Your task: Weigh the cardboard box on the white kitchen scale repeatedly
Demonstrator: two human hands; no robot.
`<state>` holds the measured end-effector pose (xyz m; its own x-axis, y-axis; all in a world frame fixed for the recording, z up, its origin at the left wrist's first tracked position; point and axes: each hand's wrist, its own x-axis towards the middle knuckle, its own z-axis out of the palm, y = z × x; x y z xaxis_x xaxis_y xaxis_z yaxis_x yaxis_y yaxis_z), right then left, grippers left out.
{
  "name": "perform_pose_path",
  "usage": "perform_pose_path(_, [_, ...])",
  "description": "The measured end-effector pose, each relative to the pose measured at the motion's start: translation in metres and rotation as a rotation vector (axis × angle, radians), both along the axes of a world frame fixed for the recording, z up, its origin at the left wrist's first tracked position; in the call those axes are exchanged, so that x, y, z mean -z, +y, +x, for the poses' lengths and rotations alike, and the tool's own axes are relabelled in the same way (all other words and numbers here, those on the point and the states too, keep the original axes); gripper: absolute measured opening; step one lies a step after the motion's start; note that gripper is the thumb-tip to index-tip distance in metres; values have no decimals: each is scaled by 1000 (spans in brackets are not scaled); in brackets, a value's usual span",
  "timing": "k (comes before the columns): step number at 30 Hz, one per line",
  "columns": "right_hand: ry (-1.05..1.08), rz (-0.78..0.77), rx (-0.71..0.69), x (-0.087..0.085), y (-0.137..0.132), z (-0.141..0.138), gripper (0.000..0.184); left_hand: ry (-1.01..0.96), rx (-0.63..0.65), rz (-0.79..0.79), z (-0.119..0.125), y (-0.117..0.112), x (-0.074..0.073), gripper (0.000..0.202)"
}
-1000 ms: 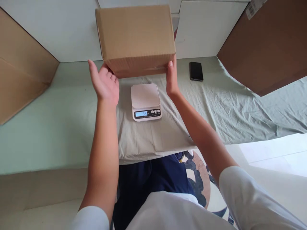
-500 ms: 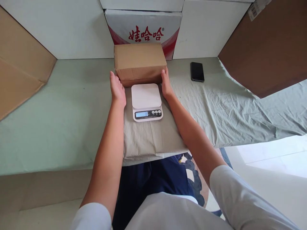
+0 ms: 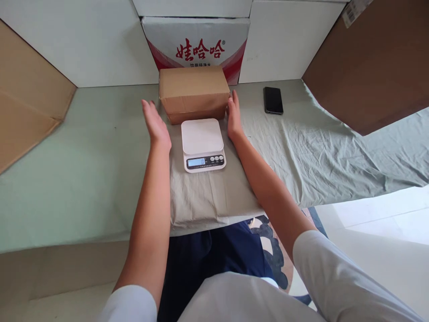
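Observation:
A closed brown cardboard box rests on the cloth-covered table, just behind a white kitchen scale. The scale's lit display reads 0. Off the box's left side, with a gap between, my left hand is open, its fingers stretched out and its palm turned toward the box. At the right side, my right hand is open too, fingers extended, right against or very close to the box's edge; contact there is hard to make out. Neither hand grips anything.
A black smartphone lies to the right of the box. Behind stands a white and red carton with red lettering, among white panels. Large brown cardboard sheets or boxes flank the table at left and right. Greenish cloth covers the table.
My left hand has come away from the box toward the left. My right hand's fingers have straightened and loosened from the box's side. The box now stands on the table, slightly lower in view.

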<state>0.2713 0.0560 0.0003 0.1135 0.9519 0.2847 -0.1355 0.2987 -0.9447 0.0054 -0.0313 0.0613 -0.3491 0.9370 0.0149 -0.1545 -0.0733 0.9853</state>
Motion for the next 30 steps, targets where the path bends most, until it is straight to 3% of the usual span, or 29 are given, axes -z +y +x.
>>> perform_pose_path(5, [15, -18, 93, 1, 9, 38, 105, -15, -22, -27, -27, -10, -20, 95])
perform_pose_path(8, [0, -48, 116, 6, 9, 49, 113, -7, -38, -43, -32, -9, -15, 98])
perform_pose_path(14, [-53, -63, 115, 18, 13, 44, 99, 55, -18, -93, -34, 2, 5, 101])
perform_pose_path(21, [-115, -15, 52, 32, 30, 49, 108, 44, -22, -79, -35, 3, 6, 105])
perform_pose_path(26, [-139, -50, 44, 27, 23, 50, 117, 92, 24, -87, -31, 3, 8, 108])
perform_pose_path(30, [-163, -22, -8, 17, 11, 45, 126, 2, 86, -62, -17, -2, 6, 108])
